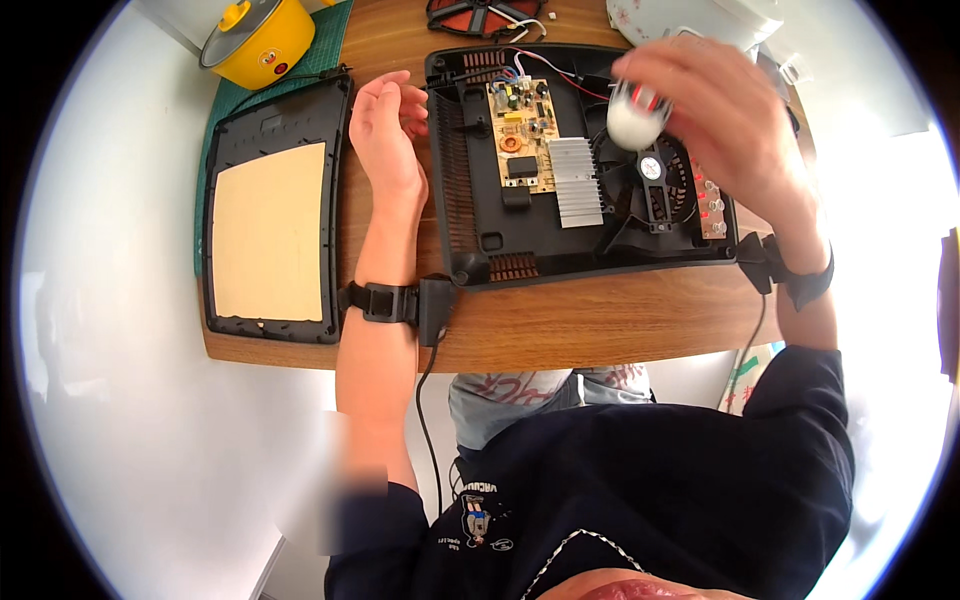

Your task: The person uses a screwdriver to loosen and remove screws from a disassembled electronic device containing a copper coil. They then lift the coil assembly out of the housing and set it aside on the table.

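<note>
A short brush-like thing [637, 118] with a rounded white end and a red band is in my right hand [725, 125], blurred by motion. It hangs over the round black cooling fan [652, 185] of an opened induction cooker base [560, 255]. My left hand [388, 125] rests beside the base's left edge with loosely bent fingers and nothing in it. Inside the base are a circuit board [525, 130], a finned silver heat sink [575, 185] and a narrow board with small lamps [712, 205]. Thin wires run from the circuit board toward the fan.
The cooker's black top panel [345, 210], with a beige sheet [272, 235], lies at the left, partly on a green mat [212, 150]. A yellow pot [262, 45], a round black-and-red coil [480, 14] and a white appliance [690, 15] stand along the back of the wooden table [560, 320].
</note>
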A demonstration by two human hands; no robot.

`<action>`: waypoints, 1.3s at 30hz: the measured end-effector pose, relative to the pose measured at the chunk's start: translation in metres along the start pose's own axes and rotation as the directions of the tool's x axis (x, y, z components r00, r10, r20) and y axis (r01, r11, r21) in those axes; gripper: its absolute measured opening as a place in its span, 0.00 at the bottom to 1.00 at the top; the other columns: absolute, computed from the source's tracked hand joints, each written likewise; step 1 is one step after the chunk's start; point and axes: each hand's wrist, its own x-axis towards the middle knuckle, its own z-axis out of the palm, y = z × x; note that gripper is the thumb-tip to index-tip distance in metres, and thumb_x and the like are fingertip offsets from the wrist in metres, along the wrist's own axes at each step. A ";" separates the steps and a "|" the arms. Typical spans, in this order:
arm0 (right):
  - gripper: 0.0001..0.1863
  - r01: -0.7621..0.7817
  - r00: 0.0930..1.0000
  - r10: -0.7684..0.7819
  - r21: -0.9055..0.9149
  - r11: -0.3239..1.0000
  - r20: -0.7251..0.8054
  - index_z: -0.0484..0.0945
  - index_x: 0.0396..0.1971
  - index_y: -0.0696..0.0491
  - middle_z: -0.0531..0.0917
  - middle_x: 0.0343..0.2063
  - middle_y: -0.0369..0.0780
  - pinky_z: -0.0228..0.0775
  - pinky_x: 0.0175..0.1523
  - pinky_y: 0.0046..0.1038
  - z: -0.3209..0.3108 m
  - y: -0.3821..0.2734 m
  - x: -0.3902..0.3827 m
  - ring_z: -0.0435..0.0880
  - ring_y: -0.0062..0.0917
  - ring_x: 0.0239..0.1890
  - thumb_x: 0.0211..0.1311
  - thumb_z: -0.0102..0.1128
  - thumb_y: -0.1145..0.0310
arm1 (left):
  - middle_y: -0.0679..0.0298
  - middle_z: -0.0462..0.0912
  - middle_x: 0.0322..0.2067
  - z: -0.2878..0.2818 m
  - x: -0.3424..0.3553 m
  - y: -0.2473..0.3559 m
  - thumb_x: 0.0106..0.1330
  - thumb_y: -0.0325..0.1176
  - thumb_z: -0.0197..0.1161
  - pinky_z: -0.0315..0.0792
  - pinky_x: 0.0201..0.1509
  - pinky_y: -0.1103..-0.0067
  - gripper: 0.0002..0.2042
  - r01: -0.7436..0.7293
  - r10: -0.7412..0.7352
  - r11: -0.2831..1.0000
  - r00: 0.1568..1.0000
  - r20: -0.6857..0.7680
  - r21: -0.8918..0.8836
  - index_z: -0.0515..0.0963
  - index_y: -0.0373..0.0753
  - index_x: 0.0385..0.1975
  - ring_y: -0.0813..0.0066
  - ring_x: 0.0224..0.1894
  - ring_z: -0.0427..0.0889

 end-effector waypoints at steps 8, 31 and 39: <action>0.43 -0.039 0.822 0.335 0.541 0.840 -0.461 0.57 0.74 0.58 0.86 0.46 0.47 0.80 0.51 0.27 -0.027 -0.015 0.027 0.88 0.28 0.45 0.68 0.70 0.58 | 0.67 0.86 0.41 0.017 0.015 0.036 0.75 0.36 0.58 0.74 0.39 0.82 0.11 0.122 -0.153 0.842 0.988 0.015 0.525 0.82 0.39 0.49 0.82 0.39 0.81; 0.38 -0.077 0.630 0.640 0.784 0.615 -0.440 0.58 0.72 0.56 0.88 0.42 0.49 0.82 0.49 0.28 -0.012 0.024 -0.002 0.88 0.29 0.45 0.65 0.68 0.72 | 0.64 0.83 0.36 0.145 0.020 0.138 0.77 0.35 0.57 0.75 0.50 0.76 0.12 -0.511 0.275 0.684 0.842 0.465 0.520 0.82 0.33 0.47 0.73 0.41 0.81; 0.34 -0.138 0.706 0.649 0.843 0.520 -0.285 0.59 0.65 0.56 0.86 0.40 0.47 0.80 0.49 0.26 -0.005 0.009 0.011 0.87 0.26 0.43 0.60 0.62 0.84 | 0.67 0.78 0.34 0.136 0.018 0.125 0.77 0.33 0.56 0.69 0.44 0.81 0.12 -0.651 0.613 0.757 0.735 0.291 0.050 0.80 0.31 0.47 0.79 0.37 0.75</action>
